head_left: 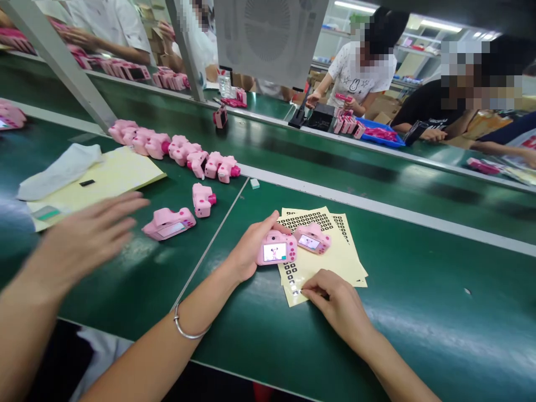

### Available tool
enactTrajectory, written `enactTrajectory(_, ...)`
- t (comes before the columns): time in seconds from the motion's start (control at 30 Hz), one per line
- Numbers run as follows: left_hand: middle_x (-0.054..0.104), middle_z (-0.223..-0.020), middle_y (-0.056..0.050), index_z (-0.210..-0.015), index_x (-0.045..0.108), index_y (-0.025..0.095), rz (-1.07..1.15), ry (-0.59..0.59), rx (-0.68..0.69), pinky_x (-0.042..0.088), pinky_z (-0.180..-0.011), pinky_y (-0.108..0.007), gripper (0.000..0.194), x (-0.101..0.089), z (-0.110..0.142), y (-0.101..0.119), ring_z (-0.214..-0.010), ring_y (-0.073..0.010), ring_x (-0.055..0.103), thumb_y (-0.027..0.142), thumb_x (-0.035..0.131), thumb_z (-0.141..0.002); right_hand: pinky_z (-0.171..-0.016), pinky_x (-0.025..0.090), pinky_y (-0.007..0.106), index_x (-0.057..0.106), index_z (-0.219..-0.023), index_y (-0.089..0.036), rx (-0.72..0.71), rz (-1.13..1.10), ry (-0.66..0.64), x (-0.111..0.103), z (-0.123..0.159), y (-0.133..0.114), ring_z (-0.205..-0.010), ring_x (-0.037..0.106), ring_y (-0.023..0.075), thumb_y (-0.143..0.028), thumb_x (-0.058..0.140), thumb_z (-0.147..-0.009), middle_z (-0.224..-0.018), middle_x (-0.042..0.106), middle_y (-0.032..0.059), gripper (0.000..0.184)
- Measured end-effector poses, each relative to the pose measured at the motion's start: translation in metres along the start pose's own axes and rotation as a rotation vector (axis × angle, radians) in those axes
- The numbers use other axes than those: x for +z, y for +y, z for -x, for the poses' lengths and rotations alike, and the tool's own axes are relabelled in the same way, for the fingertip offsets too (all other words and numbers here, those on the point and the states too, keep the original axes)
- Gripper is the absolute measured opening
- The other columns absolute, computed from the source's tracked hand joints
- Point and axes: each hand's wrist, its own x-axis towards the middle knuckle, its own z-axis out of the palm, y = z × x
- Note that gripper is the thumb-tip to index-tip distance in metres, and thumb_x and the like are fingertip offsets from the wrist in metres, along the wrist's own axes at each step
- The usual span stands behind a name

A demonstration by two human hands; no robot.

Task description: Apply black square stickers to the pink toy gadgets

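My left hand (pixel 248 248) is wrapped round a pink toy camera (pixel 275 251), its lit screen facing up toward me with a cartoon figure on it. My right hand (pixel 335 298) is closed in a pinch at the lower edge of a pale yellow sticker sheet (pixel 330 268), with a tiny dark sticker (pixel 302 291) at the fingertips, partly hidden. Rows of small black square-ring stickers run along the top and left of this sheet, and other sheets lie under it. On the sheet rests a second pink toy camera (pixel 313 239), screen lit, just right of the held one.
A co-worker's blurred hand (pixel 87 234) reaches in from the left near two pink cameras (pixel 170 223). Several more pink cameras (pixel 180 149) line the bench divider. A white cloth (pixel 61 170) lies on yellow paper (pixel 125 173). Across the conveyor, people handle pink parts beside a blue tray (pixel 381 134).
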Motion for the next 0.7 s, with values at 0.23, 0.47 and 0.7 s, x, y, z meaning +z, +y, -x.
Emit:
enactTrajectory(0.23, 0.064, -0.072, -0.004, -0.078, 0.067, 0.013, 0.049, 0.007, -0.034, 0.049, -0.054, -0.023, 0.060, 0.005, 0.004, -0.005, -0.061, -0.0130, 0.060, 0.071, 0.052, -0.076, -0.070, 0.042, 0.031, 0.058, -0.088, -0.019, -0.092, 0.170, -0.051, -0.005, -0.001, -0.002, -0.082, 0.054, 0.0174, -0.024, 0.050, -0.092, -0.090, 0.060, 0.0037, 0.010)
enactTrajectory(0.47, 0.065, -0.072, -0.006, -0.080, 0.068, 0.012, 0.031, -0.007, -0.037, 0.046, -0.055, -0.022, 0.068, 0.016, 0.014, -0.008, -0.061, -0.0125, 0.060, 0.076, 0.044, -0.077, -0.069, 0.041, 0.027, 0.049, -0.092, -0.020, -0.127, -0.042, 0.026, -0.019, 0.003, -0.026, -0.078, 0.049, 0.0129, -0.032, 0.040, -0.098, -0.090, 0.054, 0.0030, 0.016)
enactTrajectory(0.7, 0.060, -0.067, -0.002, -0.076, 0.062, 0.013, 0.045, -0.059, -0.009, 0.044, -0.056, -0.020, 0.065, 0.029, 0.022, -0.012, -0.058, -0.0092, 0.055, 0.075, 0.045, -0.077, -0.071, 0.037, 0.030, 0.049, -0.089, -0.018, -0.233, 0.042, 0.330, -0.012, -0.027, -0.052, -0.081, 0.049, 0.0147, -0.026, 0.042, -0.096, -0.090, 0.056, 0.0044, 0.013)
